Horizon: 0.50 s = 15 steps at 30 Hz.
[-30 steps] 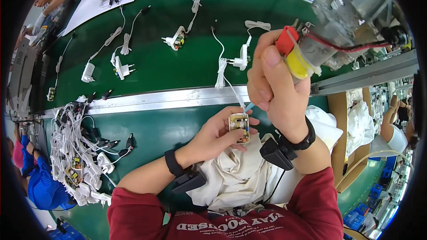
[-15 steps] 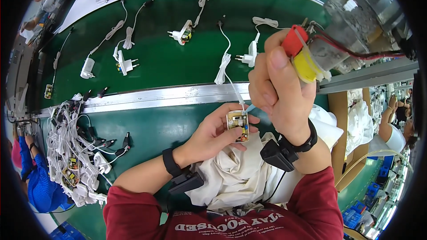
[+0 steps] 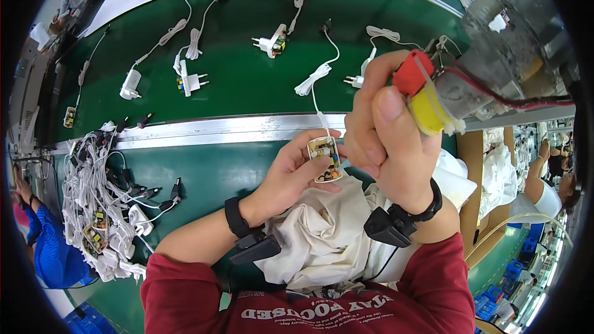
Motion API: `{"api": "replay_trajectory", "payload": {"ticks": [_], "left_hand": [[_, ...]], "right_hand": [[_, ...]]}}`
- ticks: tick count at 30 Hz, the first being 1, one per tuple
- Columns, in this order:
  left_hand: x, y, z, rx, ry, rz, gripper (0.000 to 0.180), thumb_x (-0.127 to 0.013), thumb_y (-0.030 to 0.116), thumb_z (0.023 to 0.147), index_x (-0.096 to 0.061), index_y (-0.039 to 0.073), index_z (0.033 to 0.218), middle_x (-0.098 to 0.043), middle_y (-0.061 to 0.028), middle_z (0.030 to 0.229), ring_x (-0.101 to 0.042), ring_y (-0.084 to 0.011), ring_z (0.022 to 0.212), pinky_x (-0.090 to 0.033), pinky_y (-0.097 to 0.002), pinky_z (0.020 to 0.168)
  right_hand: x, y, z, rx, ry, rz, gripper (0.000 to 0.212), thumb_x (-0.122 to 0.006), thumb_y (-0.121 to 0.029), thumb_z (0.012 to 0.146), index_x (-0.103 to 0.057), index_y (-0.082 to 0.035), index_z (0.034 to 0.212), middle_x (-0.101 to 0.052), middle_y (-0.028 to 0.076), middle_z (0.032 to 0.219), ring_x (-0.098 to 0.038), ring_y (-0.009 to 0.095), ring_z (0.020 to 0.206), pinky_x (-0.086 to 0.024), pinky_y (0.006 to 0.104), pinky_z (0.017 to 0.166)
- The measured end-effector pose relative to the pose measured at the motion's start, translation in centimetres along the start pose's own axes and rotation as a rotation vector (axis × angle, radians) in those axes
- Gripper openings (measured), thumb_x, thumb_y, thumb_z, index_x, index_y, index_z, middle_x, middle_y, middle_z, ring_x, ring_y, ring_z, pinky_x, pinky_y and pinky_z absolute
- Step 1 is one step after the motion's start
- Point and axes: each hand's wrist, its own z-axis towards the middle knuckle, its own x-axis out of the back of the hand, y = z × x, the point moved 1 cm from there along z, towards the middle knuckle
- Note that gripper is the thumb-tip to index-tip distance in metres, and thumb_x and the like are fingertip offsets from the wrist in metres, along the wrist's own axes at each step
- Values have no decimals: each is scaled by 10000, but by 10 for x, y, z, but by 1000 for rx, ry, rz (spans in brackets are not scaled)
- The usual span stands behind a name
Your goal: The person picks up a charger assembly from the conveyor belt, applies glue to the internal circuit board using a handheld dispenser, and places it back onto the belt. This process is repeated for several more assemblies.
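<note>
My left hand (image 3: 294, 164) grips an open charger (image 3: 324, 159), its circuit board facing up in a white housing half. The thumb lies across the parts. A white cable runs from its far end over the metal rail to a bundled loop (image 3: 314, 79) on the green belt. My right hand (image 3: 393, 130) is closed in a raised fist just right of the charger. A light blue tip (image 3: 345, 162) shows below its fingers, apart from the board; the rest of that tool is hidden. Beside the right thumb is a machine part wrapped in red and yellow (image 3: 427, 102).
Several chargers with cables (image 3: 270, 43) lie on the green belt (image 3: 235, 96) beyond the metal rail (image 3: 235, 131). A tangled heap of white cables and chargers (image 3: 93, 204) is at left. Cream cloth (image 3: 322, 229) covers my lap. A cardboard box (image 3: 470, 179) stands at right; other people work nearby.
The charger in my left hand has moved slightly left and away from me, and the gap to the blue tip has opened. Chargers on the belt have shifted right. My right hand stays nearly still.
</note>
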Motion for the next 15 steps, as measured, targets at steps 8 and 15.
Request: {"api": "replay_trajectory", "payload": {"ticks": [8,15], "left_hand": [[1,3,-2,2,1,-30,377,-403,38,922,-383,71,1297,-539,-94,1167,-547,-163,1061,-559,-327,786],[6,5,-3,-1,15,-50,373,-398,46,927,-381,65,1299,-540,-95,1162,-543,-164,1074,-559,-327,787]], "right_hand": [[-1,-1,-1,-13,-14,-6,279,-505,-325,918,-376,-79,898,-347,-17,488,-274,41,370,-219,208,350],[-7,3,0,2,-14,-14,279,-497,-324,923,-381,-69,917,-345,-17,488,-268,42,369,-218,208,351]]}}
